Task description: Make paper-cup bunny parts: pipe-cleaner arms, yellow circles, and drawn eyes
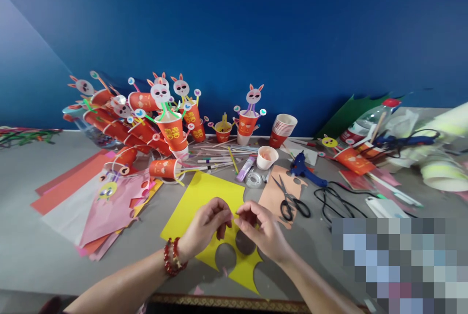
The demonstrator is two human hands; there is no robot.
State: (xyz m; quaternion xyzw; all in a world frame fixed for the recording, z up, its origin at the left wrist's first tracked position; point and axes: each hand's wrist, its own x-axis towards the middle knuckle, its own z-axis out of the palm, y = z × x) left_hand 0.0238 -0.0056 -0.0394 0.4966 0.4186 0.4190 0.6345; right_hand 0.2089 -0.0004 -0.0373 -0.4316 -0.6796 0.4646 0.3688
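Curled inward at close quarters, a person's left hand (207,225) and right hand (266,237) nearly meet in the head view; whether either grips anything cannot be told. Beneath them lies a hole-cut yellow paper sheet (204,199); black-handled scissors (288,197) rest partly on peach paper (268,192), near a blue glue gun (300,165).
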